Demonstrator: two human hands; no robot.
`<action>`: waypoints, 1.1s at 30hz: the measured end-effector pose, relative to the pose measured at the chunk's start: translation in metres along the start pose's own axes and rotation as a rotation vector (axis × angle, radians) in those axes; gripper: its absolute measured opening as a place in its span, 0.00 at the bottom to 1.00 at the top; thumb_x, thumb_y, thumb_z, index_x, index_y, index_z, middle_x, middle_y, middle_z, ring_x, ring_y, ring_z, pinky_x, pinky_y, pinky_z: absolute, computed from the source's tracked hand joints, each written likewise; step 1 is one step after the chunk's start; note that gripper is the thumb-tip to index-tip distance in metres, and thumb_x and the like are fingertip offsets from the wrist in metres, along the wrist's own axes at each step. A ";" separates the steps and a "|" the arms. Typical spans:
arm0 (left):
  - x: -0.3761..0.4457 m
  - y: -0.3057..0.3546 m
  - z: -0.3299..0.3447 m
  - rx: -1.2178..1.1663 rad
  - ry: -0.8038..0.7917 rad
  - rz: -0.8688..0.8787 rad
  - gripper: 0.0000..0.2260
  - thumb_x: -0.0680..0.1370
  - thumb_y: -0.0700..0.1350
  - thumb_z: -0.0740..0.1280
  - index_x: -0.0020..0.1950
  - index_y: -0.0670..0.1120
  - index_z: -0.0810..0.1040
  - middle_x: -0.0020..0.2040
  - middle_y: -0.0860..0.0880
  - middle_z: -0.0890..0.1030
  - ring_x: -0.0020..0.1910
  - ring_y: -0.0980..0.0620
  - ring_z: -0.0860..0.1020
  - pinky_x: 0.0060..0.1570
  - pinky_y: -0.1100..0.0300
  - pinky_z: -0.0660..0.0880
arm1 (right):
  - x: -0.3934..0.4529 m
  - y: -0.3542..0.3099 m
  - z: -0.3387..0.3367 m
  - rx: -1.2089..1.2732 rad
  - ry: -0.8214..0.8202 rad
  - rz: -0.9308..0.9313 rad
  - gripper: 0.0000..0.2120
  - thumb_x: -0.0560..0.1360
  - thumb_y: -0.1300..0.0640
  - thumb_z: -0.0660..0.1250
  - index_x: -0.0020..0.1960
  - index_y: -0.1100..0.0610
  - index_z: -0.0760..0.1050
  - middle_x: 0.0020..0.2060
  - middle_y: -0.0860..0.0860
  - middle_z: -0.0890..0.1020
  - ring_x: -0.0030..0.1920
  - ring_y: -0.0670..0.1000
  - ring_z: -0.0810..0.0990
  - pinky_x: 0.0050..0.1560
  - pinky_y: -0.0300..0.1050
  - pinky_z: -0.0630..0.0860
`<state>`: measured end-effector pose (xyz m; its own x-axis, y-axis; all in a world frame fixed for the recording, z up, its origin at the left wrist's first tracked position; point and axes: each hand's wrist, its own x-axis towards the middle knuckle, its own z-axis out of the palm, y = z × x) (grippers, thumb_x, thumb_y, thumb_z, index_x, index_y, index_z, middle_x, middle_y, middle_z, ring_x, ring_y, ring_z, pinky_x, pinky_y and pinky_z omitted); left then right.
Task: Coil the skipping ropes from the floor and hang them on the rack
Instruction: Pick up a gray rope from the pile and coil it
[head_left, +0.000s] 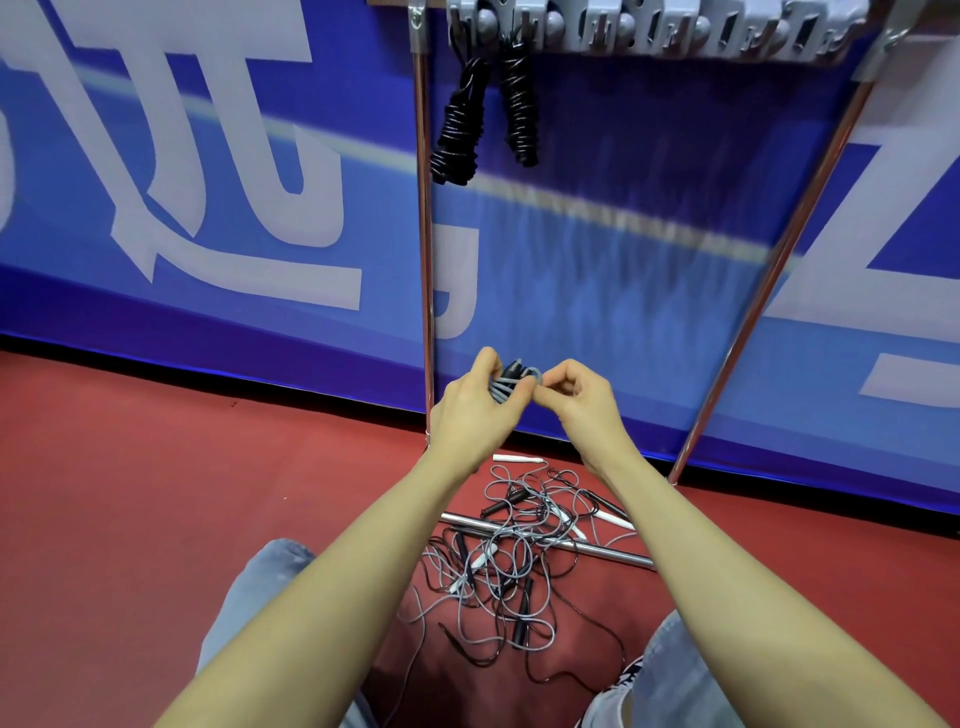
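Risk, unwinding: grey coil (511, 385) likely to spring loose if the free end is not tucked before either pinch relaxes; cord looks stiff.
Risk, snagging: tail not traceable below the grip; if still joined to the tangle (511, 561), lifting toward the rack (649, 28) could drag other ropes along.
Risk, hanging: hooks well above the grip; a loose coil may slip off.
Left hand (470, 410): fingers curled round the grey coil bundle, thumb up, forearm extended forward.
Right hand (574, 397): thumb and forefinger pinching a loop at the coil's right side, remaining fingers curled.
Grip state: both closed on the grey coil, holding it between them.
Done so far: two black coils (485, 122) hanging above and left of the grip.
Remaining: tangle on the floor (156, 493) directly below the grip, across a metal bar (597, 550).
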<state>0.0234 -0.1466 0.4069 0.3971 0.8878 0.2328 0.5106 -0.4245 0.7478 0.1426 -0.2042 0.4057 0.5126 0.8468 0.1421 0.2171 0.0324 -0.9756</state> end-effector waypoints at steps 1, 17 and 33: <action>0.001 -0.001 0.000 -0.006 0.004 -0.010 0.17 0.75 0.61 0.62 0.43 0.50 0.62 0.32 0.53 0.74 0.39 0.47 0.73 0.37 0.55 0.68 | -0.001 -0.002 -0.001 -0.016 -0.031 -0.018 0.11 0.72 0.70 0.67 0.37 0.57 0.73 0.34 0.49 0.79 0.36 0.42 0.77 0.41 0.31 0.73; 0.006 -0.009 -0.010 -0.083 -0.090 0.090 0.17 0.76 0.61 0.62 0.39 0.50 0.61 0.30 0.52 0.74 0.32 0.48 0.71 0.34 0.51 0.72 | 0.005 -0.007 -0.009 -0.220 -0.098 -0.118 0.07 0.74 0.57 0.70 0.42 0.45 0.80 0.44 0.55 0.83 0.38 0.50 0.75 0.42 0.45 0.72; 0.008 -0.003 -0.004 0.471 -0.127 0.043 0.23 0.71 0.40 0.66 0.61 0.42 0.59 0.42 0.46 0.70 0.38 0.42 0.72 0.33 0.55 0.65 | 0.009 -0.006 0.004 -0.638 -0.065 -0.139 0.11 0.72 0.61 0.64 0.35 0.55 0.63 0.34 0.49 0.69 0.36 0.53 0.69 0.39 0.48 0.66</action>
<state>0.0217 -0.1370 0.4094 0.5001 0.8515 0.1574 0.7698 -0.5204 0.3695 0.1421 -0.1949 0.4120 0.3975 0.8884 0.2294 0.7381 -0.1611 -0.6551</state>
